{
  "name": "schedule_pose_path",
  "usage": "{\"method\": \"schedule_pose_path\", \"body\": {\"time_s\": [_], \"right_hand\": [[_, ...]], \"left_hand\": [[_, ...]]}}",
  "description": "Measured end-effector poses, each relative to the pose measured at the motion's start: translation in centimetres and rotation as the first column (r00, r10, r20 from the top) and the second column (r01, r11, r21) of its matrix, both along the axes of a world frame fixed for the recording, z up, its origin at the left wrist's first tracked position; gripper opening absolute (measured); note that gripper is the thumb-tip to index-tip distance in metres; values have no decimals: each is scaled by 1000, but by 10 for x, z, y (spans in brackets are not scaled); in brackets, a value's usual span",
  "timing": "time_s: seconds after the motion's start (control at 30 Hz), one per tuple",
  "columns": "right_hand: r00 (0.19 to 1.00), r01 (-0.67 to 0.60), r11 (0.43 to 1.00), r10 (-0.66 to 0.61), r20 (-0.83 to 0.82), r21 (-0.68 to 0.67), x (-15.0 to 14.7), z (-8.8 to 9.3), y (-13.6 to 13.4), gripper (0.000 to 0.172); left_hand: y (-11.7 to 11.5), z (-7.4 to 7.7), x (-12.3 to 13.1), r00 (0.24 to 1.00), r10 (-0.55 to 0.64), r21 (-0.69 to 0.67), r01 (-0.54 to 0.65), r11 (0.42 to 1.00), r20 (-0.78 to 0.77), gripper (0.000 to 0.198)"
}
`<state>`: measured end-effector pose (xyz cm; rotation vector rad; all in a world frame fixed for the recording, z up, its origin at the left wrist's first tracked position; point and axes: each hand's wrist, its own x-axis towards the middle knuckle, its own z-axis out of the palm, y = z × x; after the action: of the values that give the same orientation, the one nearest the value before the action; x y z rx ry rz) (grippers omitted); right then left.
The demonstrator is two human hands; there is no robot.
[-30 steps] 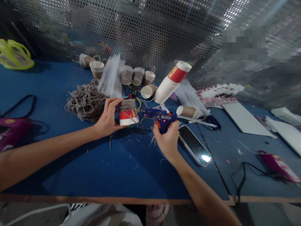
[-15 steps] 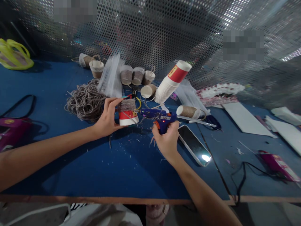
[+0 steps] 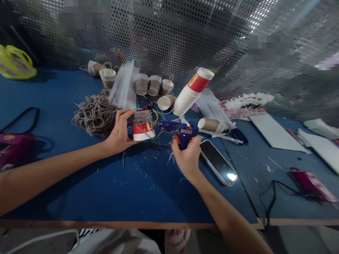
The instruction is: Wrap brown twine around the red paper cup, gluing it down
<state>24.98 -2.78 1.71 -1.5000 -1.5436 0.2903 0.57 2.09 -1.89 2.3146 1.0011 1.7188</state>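
Note:
My left hand (image 3: 120, 132) grips a red and white paper cup (image 3: 143, 131), held upside down above the table. Grey cord (image 3: 141, 116) is wound round the upper part of this cup. In my right hand (image 3: 186, 155) is a blue hot glue gun (image 3: 172, 126) with an orange trigger and a small red light. Its nozzle points left and lies close beside the cup; whether it touches cannot be told. A clear glue stick (image 3: 221, 136) sticks out of the gun's back. Left of the cup lies a heap of loose grey cord (image 3: 95, 114).
Behind my hands stand a leaning stack of paper cups (image 3: 188, 97), several cord-wrapped cups (image 3: 142, 84) and a bundle of clear strips (image 3: 124, 86). A phone (image 3: 218, 163) lies by my right wrist. White boards (image 3: 278, 134) and a purple pouch-like item (image 3: 314, 183) are at right.
The gun's nozzle and the cup have drawn slightly apart. Both hands otherwise stay nearly in place, and the whole view has shifted a little.

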Motion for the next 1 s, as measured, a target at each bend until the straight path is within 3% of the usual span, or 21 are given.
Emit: {"method": "schedule_pose_path", "body": {"time_s": [0.5,0.67,0.87,1.0], "right_hand": [[1000,-10,999,10,-6,-31,3,0,2,40],[999,39,999,-38,26,-25,5,-2,7,42],[985,-14,943,-43,-165,-331,5,-4,16,56],[973,45,962,-104,-207,-270,6,-5,23,61]], "left_hand": [[0,0,2,998,-46,7,46,999,50,87],[-1,1,2,998,-49,10,48,999,46,90],[-7,9,0,994,61,66,-55,996,-89,87],[-9,11,-6,989,44,32,-40,999,-140,88]]}}
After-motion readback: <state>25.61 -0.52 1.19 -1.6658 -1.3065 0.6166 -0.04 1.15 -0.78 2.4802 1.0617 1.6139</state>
